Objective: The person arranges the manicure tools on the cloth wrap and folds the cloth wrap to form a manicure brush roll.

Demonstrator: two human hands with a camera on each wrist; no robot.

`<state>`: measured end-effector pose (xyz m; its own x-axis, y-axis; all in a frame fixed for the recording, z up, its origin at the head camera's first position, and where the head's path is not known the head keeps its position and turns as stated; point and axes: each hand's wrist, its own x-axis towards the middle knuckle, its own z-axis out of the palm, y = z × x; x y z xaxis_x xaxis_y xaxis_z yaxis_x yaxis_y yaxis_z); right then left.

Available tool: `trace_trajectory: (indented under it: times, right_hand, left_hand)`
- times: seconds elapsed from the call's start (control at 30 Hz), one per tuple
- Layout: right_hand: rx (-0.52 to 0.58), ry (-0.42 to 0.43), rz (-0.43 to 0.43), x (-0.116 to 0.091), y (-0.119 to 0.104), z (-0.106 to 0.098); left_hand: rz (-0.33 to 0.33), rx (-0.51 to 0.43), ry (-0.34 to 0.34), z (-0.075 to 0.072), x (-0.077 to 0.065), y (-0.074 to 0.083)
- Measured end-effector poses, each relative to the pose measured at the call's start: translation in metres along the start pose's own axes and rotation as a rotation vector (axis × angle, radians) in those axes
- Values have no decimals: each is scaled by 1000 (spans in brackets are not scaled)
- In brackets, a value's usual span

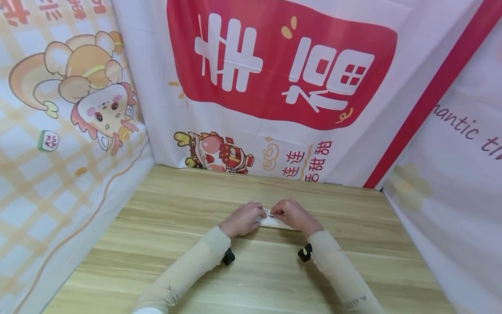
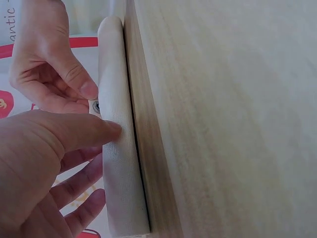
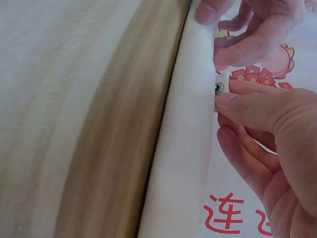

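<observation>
A long, slim cream fabric case (image 1: 276, 223) stands on the wooden table between both hands. My left hand (image 1: 244, 219) grips it, the thumb on the near face in the left wrist view and the fingers behind. On the far side, a small pale tab (image 3: 225, 81) with a round metal snap (image 3: 219, 88) sticks out past the case's edge. Thumb and index finger of my right hand (image 1: 295, 215) pinch this tab beside the snap, as the right wrist view shows. The right hand's other fingers curl loosely below.
Wood-grain tabletop (image 1: 270, 270) spreads around the case. A printed white cloth (image 1: 243, 109) hangs along the table's back edge, with more printed cloth at the left (image 1: 98, 174) and right (image 1: 451, 196). Black wrist cameras sit at the left (image 1: 228, 256) and right (image 1: 305, 253) cuffs.
</observation>
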<state>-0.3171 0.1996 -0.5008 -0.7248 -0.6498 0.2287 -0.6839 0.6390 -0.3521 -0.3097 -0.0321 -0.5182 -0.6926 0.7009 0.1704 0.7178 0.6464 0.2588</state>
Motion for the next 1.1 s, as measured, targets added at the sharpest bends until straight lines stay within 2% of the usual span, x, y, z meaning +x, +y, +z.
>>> trace_trajectory:
  times: [0.27,0.43,0.67,0.8,0.93,1.1]
  right_hand:
    - [-130,35,-70,-10,-6,8]
    - [-244,35,-119,-19,-13,14]
    - [-366,140,-216,-28,-17,22]
    - [-481,185,-251,-29,-20,28]
    - [-587,214,-272,-30,-24,33]
    - [-612,207,-253,-35,-31,34]
  left_hand:
    - [28,3,19,0,-1,0]
    - [8,-22,11,-2,-1,1]
    - [-6,-25,-8,0,0,0]
    - [-20,-29,-25,-2,0,0]
    - [-24,-27,-25,-2,1,1]
    - [-25,-33,-26,0,2,3]
